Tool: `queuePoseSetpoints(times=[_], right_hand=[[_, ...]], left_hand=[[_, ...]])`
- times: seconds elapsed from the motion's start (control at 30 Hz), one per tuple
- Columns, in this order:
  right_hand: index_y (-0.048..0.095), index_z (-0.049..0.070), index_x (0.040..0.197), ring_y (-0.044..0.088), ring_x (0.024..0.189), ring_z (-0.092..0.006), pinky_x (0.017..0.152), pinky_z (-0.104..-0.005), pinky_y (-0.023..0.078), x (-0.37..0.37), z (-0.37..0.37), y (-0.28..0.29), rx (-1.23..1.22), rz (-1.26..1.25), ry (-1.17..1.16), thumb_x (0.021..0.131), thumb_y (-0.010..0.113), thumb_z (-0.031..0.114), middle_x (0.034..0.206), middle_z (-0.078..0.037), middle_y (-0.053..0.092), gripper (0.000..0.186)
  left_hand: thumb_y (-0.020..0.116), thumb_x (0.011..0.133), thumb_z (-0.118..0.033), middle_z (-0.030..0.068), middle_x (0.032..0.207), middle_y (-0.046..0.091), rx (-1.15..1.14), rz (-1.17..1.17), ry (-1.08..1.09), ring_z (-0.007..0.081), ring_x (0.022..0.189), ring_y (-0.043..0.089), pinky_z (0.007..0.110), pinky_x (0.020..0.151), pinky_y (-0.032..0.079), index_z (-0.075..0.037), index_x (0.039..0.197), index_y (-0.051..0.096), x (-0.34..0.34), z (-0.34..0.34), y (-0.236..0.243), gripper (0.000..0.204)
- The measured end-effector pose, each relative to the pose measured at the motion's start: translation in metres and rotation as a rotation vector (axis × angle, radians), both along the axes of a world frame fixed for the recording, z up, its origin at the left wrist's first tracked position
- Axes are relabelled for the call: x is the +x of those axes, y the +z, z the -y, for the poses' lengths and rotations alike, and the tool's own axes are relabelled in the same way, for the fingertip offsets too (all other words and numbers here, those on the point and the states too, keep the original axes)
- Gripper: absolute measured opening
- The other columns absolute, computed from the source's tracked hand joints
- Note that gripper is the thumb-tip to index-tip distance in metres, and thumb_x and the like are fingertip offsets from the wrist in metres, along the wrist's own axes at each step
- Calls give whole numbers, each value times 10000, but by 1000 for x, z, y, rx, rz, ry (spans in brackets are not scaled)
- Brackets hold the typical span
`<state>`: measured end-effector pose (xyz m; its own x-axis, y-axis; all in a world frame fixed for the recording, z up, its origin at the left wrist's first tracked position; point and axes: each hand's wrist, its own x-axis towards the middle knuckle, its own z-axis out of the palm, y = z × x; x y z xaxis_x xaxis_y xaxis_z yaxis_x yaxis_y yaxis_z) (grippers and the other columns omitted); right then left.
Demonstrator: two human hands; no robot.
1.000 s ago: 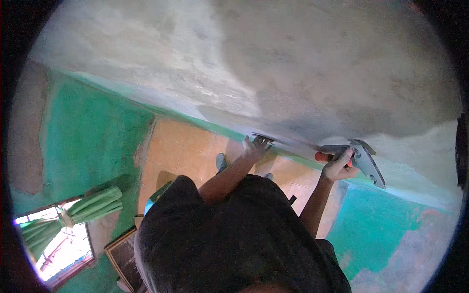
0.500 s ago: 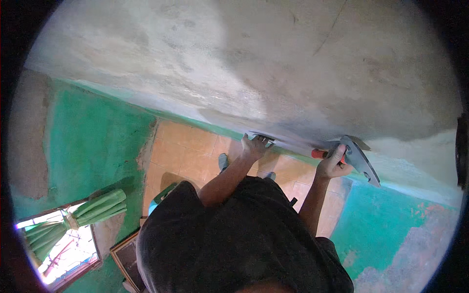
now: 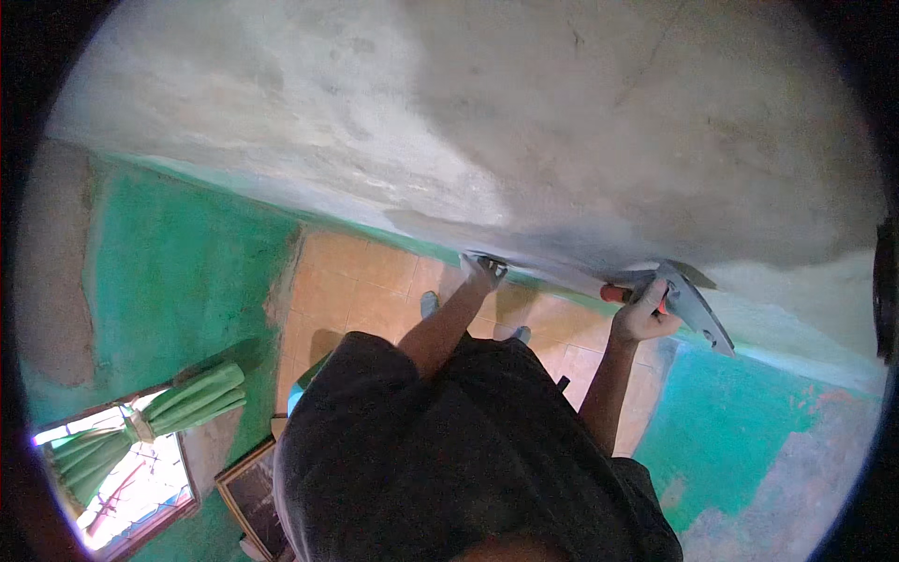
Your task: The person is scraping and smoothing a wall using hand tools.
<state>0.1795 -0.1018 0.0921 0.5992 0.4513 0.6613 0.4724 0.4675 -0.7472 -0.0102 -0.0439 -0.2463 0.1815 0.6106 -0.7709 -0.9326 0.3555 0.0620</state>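
My left hand (image 3: 484,272) is at the grey plastered wall (image 3: 562,140), its fingers bent over a thin dark flat blade (image 3: 487,257) pressed along the surface; the blade shows only edge-on. To the right, my right hand (image 3: 646,317) grips a grey trowel (image 3: 695,309), thumb over its flat metal plate. A red handle end (image 3: 615,293) sticks out left of that thumb. The plate tilts away from the wall, its upper end close to the plaster. Whether it touches there, I cannot tell.
A green wall (image 3: 187,253) with bare patches stands at the left, with a barred window (image 3: 140,482) and a tied green curtain (image 3: 211,389). A framed picture (image 3: 253,496) leans below. Orange tiles (image 3: 351,281) cover the floor. Turquoise paint (image 3: 721,431) covers part of the right wall.
My left hand has shifted slightly left along the wall, and its fingers look more drawn together. The right hand with the trowel has hardly moved.
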Motion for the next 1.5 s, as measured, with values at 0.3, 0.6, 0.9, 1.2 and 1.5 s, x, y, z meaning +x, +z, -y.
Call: queuePoseSetpoints(times=[0.3, 0.6, 0.9, 1.2, 1.5], right_hand=[[521, -25, 791, 519, 536, -148, 511, -247, 414, -7, 4, 11, -14, -46, 59, 804, 631, 197, 644, -74, 546, 248], [513, -35, 771, 500, 503, -136, 485, -234, 398, -6, 6, 16, 26, -41, 36, 808, 616, 190, 623, -76, 541, 251], [501, -17, 772, 487, 467, -136, 453, -239, 384, 4, 6, 6, 21, 0, -18, 805, 605, 191, 614, -71, 532, 236], [423, 29, 702, 379, 412, -93, 370, -233, 294, 0, -1, 11, 81, 25, -66, 864, 522, 110, 517, -30, 433, 206], [439, 23, 730, 408, 445, -92, 399, -219, 311, -6, 5, 23, 43, 13, 22, 861, 537, 95, 561, -31, 464, 179]], left_hand=[[112, 795, -743, 81, 1436, 268, 58, 52, -20, 292, 1306, 274, 505, 1038, 207, -101, 1412, 179, -38, 9, 8, 893], [99, 775, -765, 74, 1244, 507, 49, -7, -75, 270, 1226, 374, 536, 997, 192, -129, 1280, 403, -51, 7, 10, 868], [145, 813, -716, 38, 1266, 464, 27, -130, -72, 224, 1183, 384, 511, 1013, 147, -126, 1283, 366, -74, -3, 47, 786], [184, 823, -692, 48, 1260, 450, 53, -60, 0, 231, 1182, 386, 518, 1019, 141, -138, 1326, 357, -68, -1, 74, 768], [140, 752, -782, 51, 1306, 422, 410, -181, -95, 251, 1215, 353, 510, 991, 199, -166, 1298, 390, -98, 6, 65, 860]])
